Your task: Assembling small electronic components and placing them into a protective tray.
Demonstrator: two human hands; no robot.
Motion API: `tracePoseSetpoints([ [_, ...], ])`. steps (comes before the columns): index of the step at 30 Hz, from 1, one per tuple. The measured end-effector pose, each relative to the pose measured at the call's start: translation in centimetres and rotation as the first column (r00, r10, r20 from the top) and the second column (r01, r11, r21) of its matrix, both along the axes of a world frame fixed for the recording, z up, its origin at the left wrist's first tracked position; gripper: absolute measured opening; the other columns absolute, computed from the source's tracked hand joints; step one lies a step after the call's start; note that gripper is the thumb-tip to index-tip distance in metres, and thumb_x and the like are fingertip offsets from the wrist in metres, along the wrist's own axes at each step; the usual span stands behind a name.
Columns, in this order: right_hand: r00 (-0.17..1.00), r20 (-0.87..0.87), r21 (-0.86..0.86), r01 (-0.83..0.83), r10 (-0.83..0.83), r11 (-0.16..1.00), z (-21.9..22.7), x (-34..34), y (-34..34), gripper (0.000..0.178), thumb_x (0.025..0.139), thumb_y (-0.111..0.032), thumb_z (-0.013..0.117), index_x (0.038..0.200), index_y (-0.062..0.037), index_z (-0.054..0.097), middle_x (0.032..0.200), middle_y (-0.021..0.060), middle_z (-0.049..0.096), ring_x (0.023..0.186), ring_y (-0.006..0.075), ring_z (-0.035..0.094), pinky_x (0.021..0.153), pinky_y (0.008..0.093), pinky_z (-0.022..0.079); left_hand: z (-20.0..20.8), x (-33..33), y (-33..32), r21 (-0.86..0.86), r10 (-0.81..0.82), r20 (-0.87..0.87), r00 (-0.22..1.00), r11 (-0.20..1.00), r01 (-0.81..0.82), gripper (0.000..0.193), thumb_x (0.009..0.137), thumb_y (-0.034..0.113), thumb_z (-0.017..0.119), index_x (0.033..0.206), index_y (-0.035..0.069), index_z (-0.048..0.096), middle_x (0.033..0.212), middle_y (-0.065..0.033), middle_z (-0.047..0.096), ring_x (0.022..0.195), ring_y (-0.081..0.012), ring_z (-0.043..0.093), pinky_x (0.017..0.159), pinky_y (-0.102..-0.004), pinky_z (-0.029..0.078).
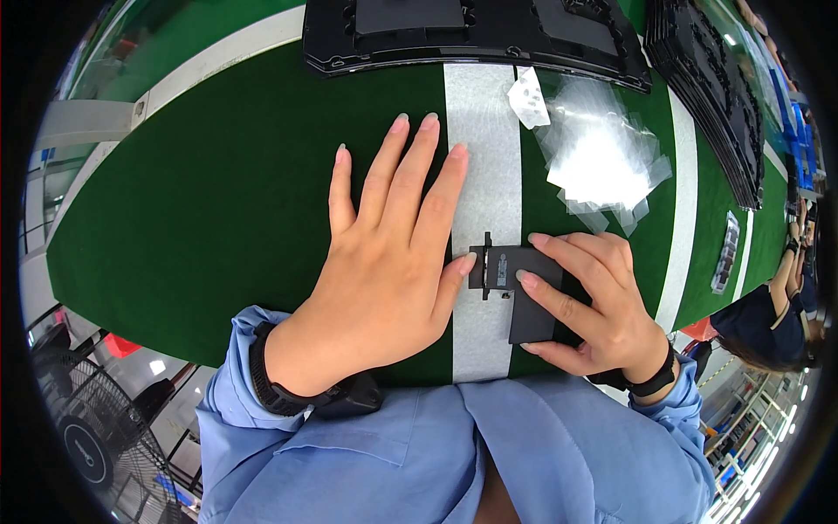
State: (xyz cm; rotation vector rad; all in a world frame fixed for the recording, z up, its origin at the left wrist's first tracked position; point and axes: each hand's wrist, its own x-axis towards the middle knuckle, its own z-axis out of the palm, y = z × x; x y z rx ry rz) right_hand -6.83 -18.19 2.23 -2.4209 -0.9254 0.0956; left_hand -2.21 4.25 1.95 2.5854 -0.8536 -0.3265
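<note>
A flat black L-shaped part (533, 312) lies across the white strip and the green work surface (192, 218), just right of centre. It bears a small printed patch and has a narrow tab with a short crossbar at its left end. My right hand (602, 301) grips the part, its thumb at the near edge and its fingertips on the top and far edges. Palm down, my left hand (371, 279) rests with fingers spread over the green surface and the white strip (484, 157). Its thumb tip touches the tab's left end.
Beyond my right hand lies a loose pile of clear film pieces (602, 166), with a small white sheet (528, 98) beside it. Black trays (489, 39) line the far edge, and stacked black trays (711, 96) stand at right. A fan (96, 445) is at lower left; another person (764, 323) sits right.
</note>
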Motion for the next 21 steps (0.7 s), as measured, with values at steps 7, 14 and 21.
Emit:
tracePoseSetpoints([
  [7,1.0,0.006,-0.015,-0.005,0.005,1.0,0.01,-0.04,0.05,0.057,0.056,-0.028,0.069,0.106,-0.0041,0.058,0.116,0.0185,0.049,0.096,0.0306,0.049,0.078,0.0402,0.038,-0.03,0.04,0.02,-0.004,-0.001,0.003,1.0,1.0,0.001,0.073,0.073,0.013,0.058,0.134,-0.001,0.021,0.139,-0.0233,0.018,0.13,-0.0384,0.016,0.102,-0.0545,0.006],
  [14,1.0,0.002,-0.022,-0.008,0.008,1.0,0.13,0.09,0.12,0.057,0.055,-0.027,0.069,0.106,-0.0033,0.058,0.116,0.019,0.049,0.096,0.031,0.049,0.078,0.0401,0.038,0.02,0.2,0.02,0.0,-0.002,0.003,1.0,1.0,0.002,0.073,0.073,0.013,0.058,0.134,-0.001,0.021,0.139,-0.023,0.018,0.13,-0.0382,0.016,0.102,-0.0545,0.006],
  [21,1.0,0.005,-0.018,-0.006,0.006,1.0,0.07,-0.14,0.14,0.057,0.056,-0.027,0.069,0.106,-0.0029,0.058,0.117,0.0193,0.048,0.097,0.0315,0.049,0.078,0.0402,0.038,0.04,0.05,0.04,-0.003,0.0,0.004,1.0,1.0,0.0,0.073,0.072,0.013,0.059,0.134,-0.001,0.021,0.139,-0.0229,0.018,0.13,-0.0382,0.016,0.102,-0.0544,0.006],
])
